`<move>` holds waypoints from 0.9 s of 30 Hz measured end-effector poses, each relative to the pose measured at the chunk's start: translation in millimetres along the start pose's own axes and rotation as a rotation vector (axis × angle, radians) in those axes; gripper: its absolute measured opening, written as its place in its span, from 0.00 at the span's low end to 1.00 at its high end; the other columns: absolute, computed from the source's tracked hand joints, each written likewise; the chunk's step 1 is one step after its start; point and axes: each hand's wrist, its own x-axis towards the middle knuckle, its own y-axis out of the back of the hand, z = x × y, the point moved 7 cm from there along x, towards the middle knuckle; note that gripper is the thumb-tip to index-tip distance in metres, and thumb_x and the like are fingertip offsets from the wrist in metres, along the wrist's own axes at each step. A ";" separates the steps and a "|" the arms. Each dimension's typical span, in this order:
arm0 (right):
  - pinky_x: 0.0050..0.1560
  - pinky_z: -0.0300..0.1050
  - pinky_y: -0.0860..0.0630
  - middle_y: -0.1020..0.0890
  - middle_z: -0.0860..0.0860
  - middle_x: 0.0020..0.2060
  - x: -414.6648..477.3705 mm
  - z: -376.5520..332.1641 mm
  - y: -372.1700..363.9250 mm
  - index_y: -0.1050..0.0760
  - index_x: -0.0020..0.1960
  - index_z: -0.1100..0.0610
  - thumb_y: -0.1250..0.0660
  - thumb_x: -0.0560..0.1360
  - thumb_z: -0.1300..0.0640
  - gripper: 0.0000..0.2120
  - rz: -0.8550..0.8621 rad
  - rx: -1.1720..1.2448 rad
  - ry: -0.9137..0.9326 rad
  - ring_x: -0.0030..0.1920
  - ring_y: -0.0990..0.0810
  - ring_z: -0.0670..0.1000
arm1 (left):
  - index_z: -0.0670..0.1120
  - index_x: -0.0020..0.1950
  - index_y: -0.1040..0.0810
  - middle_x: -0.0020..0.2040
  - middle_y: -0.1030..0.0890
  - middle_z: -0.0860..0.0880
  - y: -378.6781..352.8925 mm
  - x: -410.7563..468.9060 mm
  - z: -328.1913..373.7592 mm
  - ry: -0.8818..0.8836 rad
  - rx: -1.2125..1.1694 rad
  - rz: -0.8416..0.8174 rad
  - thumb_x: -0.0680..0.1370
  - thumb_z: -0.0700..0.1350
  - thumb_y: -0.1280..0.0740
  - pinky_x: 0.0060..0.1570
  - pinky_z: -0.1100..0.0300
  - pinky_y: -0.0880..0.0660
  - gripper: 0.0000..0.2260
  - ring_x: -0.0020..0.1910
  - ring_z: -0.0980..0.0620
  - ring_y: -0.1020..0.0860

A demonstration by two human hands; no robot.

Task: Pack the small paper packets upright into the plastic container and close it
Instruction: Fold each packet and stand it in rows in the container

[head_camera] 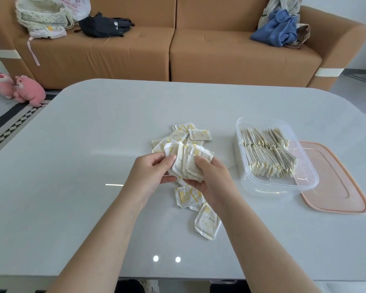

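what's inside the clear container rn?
The container holds two rows of paper packets standing on edge, with its near end bare. Its bottom under the rows is covered. The lid lies partly beneath it.

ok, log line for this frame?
both hands: gathering packet stack | container: part-filled, open | lid: on table

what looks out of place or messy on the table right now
Nothing is damaged or spilled. Loose packets lie flat and scattered on the table, some near the edge, while both hands hold a bunch. The container's packed rows lean, and the pink lid lies beside it.
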 end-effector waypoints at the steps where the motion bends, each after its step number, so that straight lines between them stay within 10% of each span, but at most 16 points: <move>1: 0.49 0.49 0.19 0.18 0.60 0.56 0.0 0.3 0.0 0.26 0.62 0.60 0.41 0.80 0.60 0.13 -0.003 0.001 -0.002 0.52 0.17 0.56 | 0.31 0.48 0.21 0.39 0.20 0.42 -0.7 0.1 -0.2 0.003 0.000 -0.002 0.79 0.44 0.34 0.39 0.64 0.20 0.15 0.37 0.53 0.18; 12: 0.47 0.48 0.19 0.18 0.60 0.57 0.1 2.3 -2.6 0.26 0.62 0.61 0.40 0.80 0.60 0.13 -0.027 0.061 -0.032 0.52 0.17 0.56 | 0.46 0.46 0.17 0.40 0.17 0.49 8.5 -1.8 -0.4 -0.005 0.140 0.120 0.75 0.45 0.29 0.39 0.61 0.24 0.03 0.37 0.59 0.22; 27: 0.44 0.47 0.25 0.21 0.62 0.49 -4.0 8.3 -8.9 0.26 0.61 0.68 0.46 0.78 0.65 0.16 -0.047 0.019 -0.163 0.48 0.22 0.57 | 0.45 0.34 0.21 0.25 0.26 0.50 1.9 -0.3 0.9 -0.097 0.370 0.134 0.78 0.45 0.33 0.30 0.64 0.30 0.13 0.24 0.54 0.29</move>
